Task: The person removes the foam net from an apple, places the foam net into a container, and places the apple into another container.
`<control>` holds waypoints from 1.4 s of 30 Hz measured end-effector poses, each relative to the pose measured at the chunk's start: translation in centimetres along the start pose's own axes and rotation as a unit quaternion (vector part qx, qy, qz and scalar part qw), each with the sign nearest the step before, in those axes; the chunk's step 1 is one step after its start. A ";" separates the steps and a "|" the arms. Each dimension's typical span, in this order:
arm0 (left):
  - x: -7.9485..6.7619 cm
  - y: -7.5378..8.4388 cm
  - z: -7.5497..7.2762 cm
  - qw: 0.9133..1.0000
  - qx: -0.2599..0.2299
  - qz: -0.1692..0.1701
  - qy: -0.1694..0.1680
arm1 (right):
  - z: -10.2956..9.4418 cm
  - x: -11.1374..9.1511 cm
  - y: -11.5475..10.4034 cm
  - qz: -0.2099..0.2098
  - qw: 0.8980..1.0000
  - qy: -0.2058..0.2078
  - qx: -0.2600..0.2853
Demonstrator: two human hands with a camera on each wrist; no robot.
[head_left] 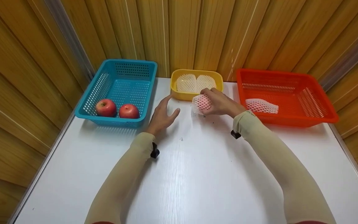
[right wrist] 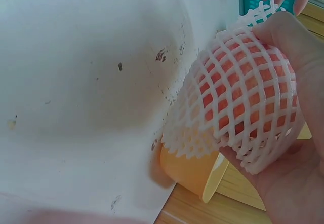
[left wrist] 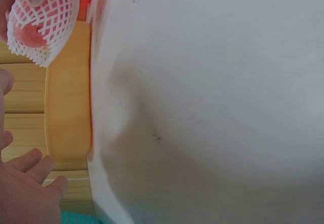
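An apple in a white foam net sleeve is gripped by my right hand, in front of the yellow basket. Red skin shows through the mesh in the right wrist view. My left hand is held over the table with fingers spread and thumb apart, touching nothing, between the blue basket and the netted apple. In the yellow basket lie two white foam net sleeves. Two bare red apples sit at the near side of the blue basket.
At the right stands a red basket with a white foam net in it; what the net holds is not visible. All the baskets stand on a white table, before a wood-slat wall.
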State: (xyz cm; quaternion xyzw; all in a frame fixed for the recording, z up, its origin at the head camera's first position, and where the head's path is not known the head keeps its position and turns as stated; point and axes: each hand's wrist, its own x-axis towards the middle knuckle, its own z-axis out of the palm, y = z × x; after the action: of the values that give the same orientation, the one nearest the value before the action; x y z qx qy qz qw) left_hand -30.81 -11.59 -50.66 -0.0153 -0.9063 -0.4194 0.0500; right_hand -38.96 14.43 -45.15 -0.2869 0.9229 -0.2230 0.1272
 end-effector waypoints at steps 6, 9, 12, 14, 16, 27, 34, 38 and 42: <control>0.0 -0.2 0.1 1.000 0.002 0.002 0.001 | 0.5 0.1 -0.3 -0.001 1.000 0.000 0.003; -0.1 -0.3 0.1 1.000 0.000 0.013 0.006 | 0.8 0.1 -0.4 -0.012 1.000 0.004 0.003; -0.1 -0.3 0.1 1.000 -0.001 0.022 0.008 | 1.0 0.2 -0.4 -0.022 1.000 0.009 0.001; -0.1 -0.3 0.1 1.000 -0.002 0.021 0.006 | 1.2 0.3 -0.4 -0.027 1.000 0.010 -0.001; -0.1 -0.3 0.1 1.000 -0.002 0.014 0.004 | 1.4 0.4 -0.4 -0.029 1.000 0.010 0.001; 0.0 -0.3 0.2 1.000 0.002 0.002 0.001 | 2.6 1.1 -1.1 -0.048 0.999 0.003 0.014; -0.1 -0.3 -0.1 1.000 0.002 0.008 0.003 | 3.1 1.5 -1.6 -0.064 0.998 0.009 0.017; -0.1 -0.4 -0.2 1.000 0.007 0.014 -0.001 | 3.5 1.8 -1.7 -0.077 0.997 0.015 0.014; -0.1 -0.5 -0.2 1.000 0.012 0.021 -0.004 | 4.0 2.1 -1.6 -0.090 0.996 0.021 0.016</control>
State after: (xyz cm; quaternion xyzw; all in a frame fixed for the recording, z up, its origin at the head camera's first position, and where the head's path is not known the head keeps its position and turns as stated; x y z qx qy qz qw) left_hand -30.71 -12.10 -50.94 -0.0354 -0.9108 -0.4077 0.0551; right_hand -38.38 10.67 -48.04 -0.3622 0.8919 -0.2545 0.0921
